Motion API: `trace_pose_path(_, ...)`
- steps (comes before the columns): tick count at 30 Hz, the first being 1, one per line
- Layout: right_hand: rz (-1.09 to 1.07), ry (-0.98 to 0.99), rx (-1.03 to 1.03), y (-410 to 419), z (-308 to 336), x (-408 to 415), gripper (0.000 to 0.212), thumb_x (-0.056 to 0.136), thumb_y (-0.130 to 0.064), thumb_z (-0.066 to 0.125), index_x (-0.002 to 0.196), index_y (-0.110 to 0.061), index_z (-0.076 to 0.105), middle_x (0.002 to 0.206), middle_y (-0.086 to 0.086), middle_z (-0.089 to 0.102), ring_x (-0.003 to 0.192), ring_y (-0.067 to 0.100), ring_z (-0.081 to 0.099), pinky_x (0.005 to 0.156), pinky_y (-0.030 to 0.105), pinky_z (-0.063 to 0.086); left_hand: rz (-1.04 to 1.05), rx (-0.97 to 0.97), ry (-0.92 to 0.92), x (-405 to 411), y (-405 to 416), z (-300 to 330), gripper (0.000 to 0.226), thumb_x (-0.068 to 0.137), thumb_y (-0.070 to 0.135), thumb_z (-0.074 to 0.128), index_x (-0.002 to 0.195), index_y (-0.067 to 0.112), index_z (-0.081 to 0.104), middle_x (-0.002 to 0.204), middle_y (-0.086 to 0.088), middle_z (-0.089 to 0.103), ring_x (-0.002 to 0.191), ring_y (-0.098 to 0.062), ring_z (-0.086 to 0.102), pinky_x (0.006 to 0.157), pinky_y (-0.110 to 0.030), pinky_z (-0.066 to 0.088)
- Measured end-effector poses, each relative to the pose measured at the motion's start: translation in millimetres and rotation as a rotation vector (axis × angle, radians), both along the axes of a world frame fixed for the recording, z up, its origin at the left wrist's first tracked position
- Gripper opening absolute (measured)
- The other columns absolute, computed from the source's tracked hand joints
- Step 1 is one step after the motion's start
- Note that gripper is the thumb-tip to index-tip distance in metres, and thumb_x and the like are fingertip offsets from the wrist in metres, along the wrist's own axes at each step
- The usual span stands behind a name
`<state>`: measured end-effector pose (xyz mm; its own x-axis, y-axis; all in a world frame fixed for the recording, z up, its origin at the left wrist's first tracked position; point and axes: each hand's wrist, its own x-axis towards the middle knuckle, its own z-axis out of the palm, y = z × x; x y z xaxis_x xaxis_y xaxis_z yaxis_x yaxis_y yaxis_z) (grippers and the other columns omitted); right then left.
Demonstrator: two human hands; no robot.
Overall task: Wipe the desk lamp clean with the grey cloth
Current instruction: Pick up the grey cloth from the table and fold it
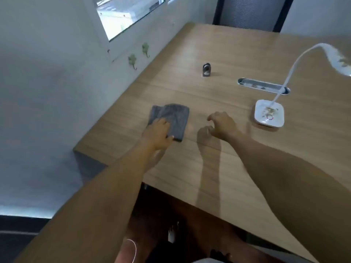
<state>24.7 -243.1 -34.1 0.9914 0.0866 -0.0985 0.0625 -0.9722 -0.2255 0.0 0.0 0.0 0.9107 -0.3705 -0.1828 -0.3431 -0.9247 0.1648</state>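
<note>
A folded grey cloth (171, 118) lies on the wooden desk (237, 158) near its left side. My left hand (157, 133) rests on the cloth's near corner, fingers over it and thumb at its edge. My right hand (221, 125) hovers just above the desk to the right of the cloth, fingers curled and apart, holding nothing. The white desk lamp stands at the right: its square base (269, 113) carries specks of dirt, its flexible neck (292, 67) arches up, and its head (340, 61) is cut off by the right edge.
A small dark metal object (206, 69) stands upright mid-desk. An oval cable slot (263, 86) is set into the desk behind the lamp base. A wall with a window and two green hooks (138, 56) borders the left. A dark chair (250, 12) stands beyond the far edge.
</note>
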Motion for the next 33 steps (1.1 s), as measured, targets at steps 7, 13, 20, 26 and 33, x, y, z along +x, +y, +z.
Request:
trace_pose_path(7,0.199,-0.032,-0.137,32.9,-8.2,40.4,0.042,0.086,-0.019,0.049,0.128,-0.014,0.05,0.128,0.014,0.056,0.117,0.037,0.047,0.095,0.045,0.047,-0.017,-0.079,-0.026,-2.0,-9.3,-27.5,0.034,0.082,0.031,0.058,0.103,0.004,0.057,0.115,-0.014,0.056,0.112,-0.03,0.05,0.087,-0.042,0.049)
trace_pose_path(13,0.328,-0.007,-0.184,47.2,-24.9,70.2,0.049,0.087,-0.023,0.051,0.133,-0.037,0.046,0.148,0.006,0.038,0.13,0.034,0.037,0.102,0.046,0.039,0.085,-0.161,-0.07,0.5,-7.6,-63.8,0.048,0.076,0.049,0.058,0.104,0.01,0.06,0.104,-0.009,0.061,0.1,-0.028,0.056,0.083,-0.039,0.051)
trace_pose_path(20,0.284,-0.017,-0.073,54.3,-27.9,83.3,0.036,0.086,-0.023,0.052,0.119,-0.032,0.063,0.15,0.006,0.038,0.137,0.031,0.031,0.107,0.044,0.034,0.118,-0.145,-0.192,5.1,-18.0,-68.7,0.039,0.078,0.043,0.062,0.098,0.01,0.058,0.1,-0.008,0.061,0.094,-0.028,0.055,0.077,-0.041,0.05)
trace_pose_path(26,0.228,-0.055,0.001,39.7,-14.0,69.8,0.031,0.082,-0.019,0.053,0.11,-0.018,0.067,0.14,0.005,0.051,0.13,0.028,0.04,0.103,0.04,0.041,0.153,-0.211,-0.129,16.0,-16.4,-50.3,0.025,0.094,0.022,0.044,0.103,0.003,0.058,0.111,-0.016,0.061,0.102,-0.032,0.056,0.08,-0.039,0.046)
trace_pose_path(33,0.06,-0.127,0.202,8.2,30.5,48.5,0.024,0.081,-0.017,0.055,0.094,-0.003,0.069,0.124,0.02,0.063,0.122,0.035,0.049,0.107,0.044,0.038,0.3,-0.547,-0.182,41.9,-24.9,0.8,0.021,0.092,0.019,0.049,0.098,0.002,0.061,0.101,-0.019,0.065,0.09,-0.033,0.06,0.074,-0.038,0.047)
